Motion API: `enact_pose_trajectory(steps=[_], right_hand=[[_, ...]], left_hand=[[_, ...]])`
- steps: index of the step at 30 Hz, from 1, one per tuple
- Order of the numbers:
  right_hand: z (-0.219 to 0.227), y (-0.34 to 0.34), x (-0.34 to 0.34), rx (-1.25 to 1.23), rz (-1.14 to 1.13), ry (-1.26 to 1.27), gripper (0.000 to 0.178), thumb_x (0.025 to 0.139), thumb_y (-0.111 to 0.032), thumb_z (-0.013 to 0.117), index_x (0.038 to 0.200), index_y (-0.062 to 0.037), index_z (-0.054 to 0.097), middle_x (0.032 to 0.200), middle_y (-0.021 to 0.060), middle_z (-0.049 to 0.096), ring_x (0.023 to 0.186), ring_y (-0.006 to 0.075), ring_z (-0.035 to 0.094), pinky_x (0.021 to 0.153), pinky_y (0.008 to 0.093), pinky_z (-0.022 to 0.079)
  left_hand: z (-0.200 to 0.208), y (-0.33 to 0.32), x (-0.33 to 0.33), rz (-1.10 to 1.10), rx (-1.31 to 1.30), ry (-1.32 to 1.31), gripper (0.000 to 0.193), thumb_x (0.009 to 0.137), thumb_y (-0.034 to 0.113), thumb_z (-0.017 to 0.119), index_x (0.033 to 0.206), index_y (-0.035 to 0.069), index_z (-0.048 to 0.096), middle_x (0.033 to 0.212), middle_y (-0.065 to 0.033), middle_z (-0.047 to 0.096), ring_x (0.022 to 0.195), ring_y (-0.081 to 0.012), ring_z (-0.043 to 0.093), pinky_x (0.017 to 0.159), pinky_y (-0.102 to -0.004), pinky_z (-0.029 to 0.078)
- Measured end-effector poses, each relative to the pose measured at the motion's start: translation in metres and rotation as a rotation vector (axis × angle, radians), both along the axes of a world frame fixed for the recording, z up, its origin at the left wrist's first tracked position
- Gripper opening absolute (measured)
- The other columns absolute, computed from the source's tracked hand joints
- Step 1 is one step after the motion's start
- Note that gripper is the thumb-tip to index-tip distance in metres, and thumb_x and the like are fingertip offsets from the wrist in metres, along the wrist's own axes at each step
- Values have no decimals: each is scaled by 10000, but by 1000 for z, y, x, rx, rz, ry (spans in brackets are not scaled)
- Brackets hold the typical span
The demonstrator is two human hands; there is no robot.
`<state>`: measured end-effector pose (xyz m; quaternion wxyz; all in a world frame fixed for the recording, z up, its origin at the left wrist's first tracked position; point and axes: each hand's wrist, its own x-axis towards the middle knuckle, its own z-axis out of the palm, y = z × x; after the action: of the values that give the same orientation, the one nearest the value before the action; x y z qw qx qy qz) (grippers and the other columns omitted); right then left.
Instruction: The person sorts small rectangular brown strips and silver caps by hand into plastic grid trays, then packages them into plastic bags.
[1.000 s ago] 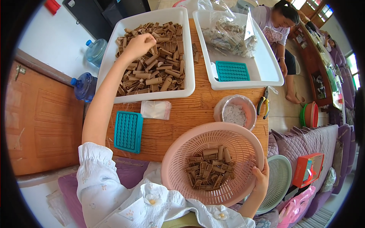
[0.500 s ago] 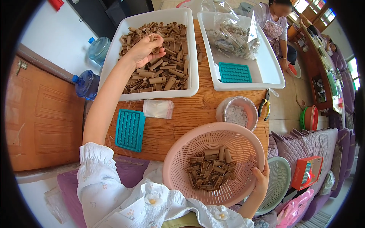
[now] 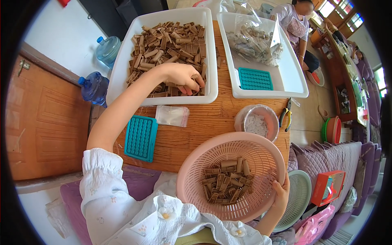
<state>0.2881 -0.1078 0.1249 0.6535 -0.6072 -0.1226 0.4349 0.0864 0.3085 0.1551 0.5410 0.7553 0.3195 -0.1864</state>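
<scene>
My left hand point(image 3: 183, 77) is down in the front right part of a large white tray point(image 3: 210, 49) heaped with brown half-round plastic pieces point(image 3: 163, 43). Its fingers curl around some of these pieces, partly hidden beneath the hand. With my right hand point(image 3: 281, 195) I grip the right rim of a pink slotted basket point(image 3: 190, 167), thumb on the inner side. The basket leans toward me at the table's front edge. A small pile of the same brown pieces point(image 3: 225, 181) lies in its bottom.
A teal ridged tray point(image 3: 141, 139), clear plastic bags point(image 3: 172, 116), a tub of whitish bits point(image 3: 256, 124) and pliers point(image 3: 286, 114) lie on the wooden table point(image 3: 212, 118). A second white tray point(image 3: 286, 87) holds bagged pieces. Another person point(image 3: 296, 26) sits beyond it.
My left hand has come down and toward me, from above the middle of the heap into the pieces near the tray's front right corner. My right hand keeps its hold on the basket.
</scene>
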Motion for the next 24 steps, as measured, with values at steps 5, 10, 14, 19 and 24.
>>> enact_pose_trajectory(steps=[5, 10, 14, 19, 24], right_hand=[[2, 0, -2, -12, -16, -3, 463, 703, 7, 585, 1151, 11, 469, 982, 24, 525, 871, 89, 488, 787, 200, 378], [-2, -2, -1, -10, -23, 4, 461, 706, 12, 570, 1156, 13, 468, 961, 14, 513, 844, 77, 475, 781, 194, 370], [0, 0, -3, 9, -32, 22, 454, 704, 12, 561, 1149, 14, 470, 946, 11, 506, 835, 76, 467, 777, 194, 368], [-1, -1, 0, -18, -16, 3, 457, 693, 15, 552, 1142, 17, 470, 957, 23, 511, 853, 88, 472, 785, 203, 371], [1, 2, -2, -7, -23, 4, 453, 700, 4, 567, 1143, 17, 470, 989, 36, 522, 891, 101, 483, 809, 212, 371]], left_hand=[[25, 8, 7, 23, 113, 107, 451, 819, 106, 499, 1260, 21, 458, 1008, -150, 582, 760, -156, 608, 669, -284, 518], [7, 56, -4, 116, 329, 115, 499, 835, 136, 534, 1318, 108, 412, 1085, -139, 562, 832, -178, 586, 680, -292, 522], [-6, 101, -21, 131, 688, 156, 488, 824, 152, 571, 1292, 96, 444, 1120, -148, 572, 856, -161, 597, 648, -273, 521], [5, 106, -31, 463, 788, 88, 370, 782, 198, 588, 1129, 70, 575, 963, -125, 637, 777, -223, 623, 731, -348, 501], [19, 60, -20, 159, 954, -110, 226, 774, 208, 610, 920, 36, 623, 850, -127, 652, 809, -246, 623, 740, -333, 483]])
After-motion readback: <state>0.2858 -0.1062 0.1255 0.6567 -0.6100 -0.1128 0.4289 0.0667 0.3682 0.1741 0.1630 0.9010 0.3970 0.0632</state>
